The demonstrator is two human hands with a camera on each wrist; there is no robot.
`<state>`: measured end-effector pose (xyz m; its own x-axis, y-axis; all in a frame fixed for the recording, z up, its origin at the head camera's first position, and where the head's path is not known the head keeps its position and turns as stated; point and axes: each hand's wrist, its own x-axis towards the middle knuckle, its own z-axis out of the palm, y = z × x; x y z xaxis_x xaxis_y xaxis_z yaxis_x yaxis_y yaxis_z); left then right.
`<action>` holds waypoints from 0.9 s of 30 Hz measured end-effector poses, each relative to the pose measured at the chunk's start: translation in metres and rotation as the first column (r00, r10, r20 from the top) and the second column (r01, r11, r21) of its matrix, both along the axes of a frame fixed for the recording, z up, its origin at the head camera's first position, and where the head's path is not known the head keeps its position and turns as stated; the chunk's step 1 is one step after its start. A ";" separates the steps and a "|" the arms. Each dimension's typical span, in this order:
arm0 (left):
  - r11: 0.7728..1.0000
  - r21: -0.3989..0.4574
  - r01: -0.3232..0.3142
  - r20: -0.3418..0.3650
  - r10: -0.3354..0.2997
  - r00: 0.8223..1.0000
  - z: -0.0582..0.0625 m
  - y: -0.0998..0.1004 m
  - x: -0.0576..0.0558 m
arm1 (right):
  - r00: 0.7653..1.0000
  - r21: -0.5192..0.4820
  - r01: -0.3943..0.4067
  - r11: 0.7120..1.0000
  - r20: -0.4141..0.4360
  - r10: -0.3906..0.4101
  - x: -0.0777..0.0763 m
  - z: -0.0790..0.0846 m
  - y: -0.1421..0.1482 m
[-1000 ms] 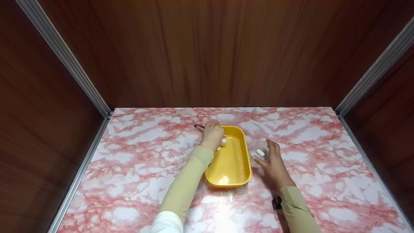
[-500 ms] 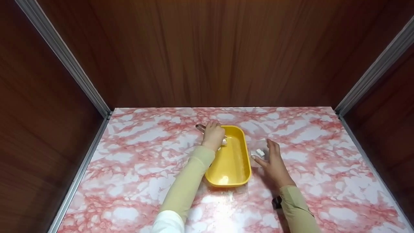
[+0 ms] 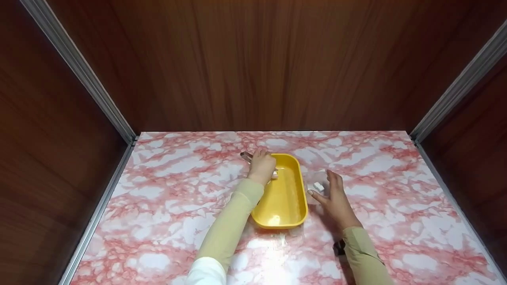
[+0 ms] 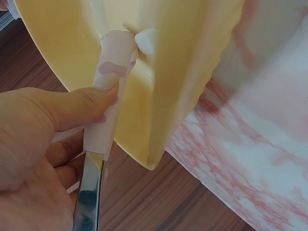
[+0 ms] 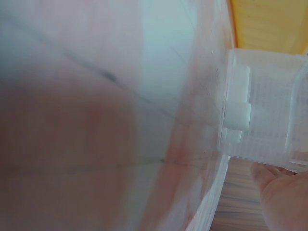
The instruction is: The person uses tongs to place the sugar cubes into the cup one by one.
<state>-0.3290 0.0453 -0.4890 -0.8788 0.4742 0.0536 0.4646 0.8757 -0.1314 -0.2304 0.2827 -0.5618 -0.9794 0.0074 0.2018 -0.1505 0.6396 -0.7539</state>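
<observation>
In the left wrist view, my left hand [image 4: 57, 139] grips a pair of tongs [image 4: 111, 82] with steel arms and pale pink patterned ends, thumb on top. The tips reach into a yellow tray [image 3: 285, 209], beside a small white piece [image 4: 146, 41]; whether they pinch it I cannot tell. The steel bend sticks out past my left hand [image 3: 261, 167] in the head view. Right of the tray, my right hand [image 3: 336, 200] holds a clear plastic box [image 5: 269, 101], thumb and fingers around it. Several white pieces [image 5: 237, 115] lie inside the box.
The tray and box stand on a red-and-white marbled tabletop [image 3: 166, 221]. A dark wood panel [image 3: 253, 67] rises behind, with metal-edged panels at both sides. A small dark object [image 3: 339, 248] shows at the right sleeve.
My left hand has shifted slightly right with the tongs over the tray. A white piece seen by that wrist earlier is now hidden in the head view. My right hand stays put.
</observation>
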 end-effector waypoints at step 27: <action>1.000 -0.019 0.001 -0.010 -0.001 1.000 -0.001 -0.001 0.004 | 1.000 0.018 0.009 1.000 -0.018 -0.009 -0.001 -0.002 0.000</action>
<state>-0.3252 0.0444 -0.4897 -0.8776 0.4764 0.0536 0.4643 0.8724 -0.1527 -0.2316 0.2825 -0.5633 -0.9754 0.0123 0.2199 -0.1584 0.6545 -0.7393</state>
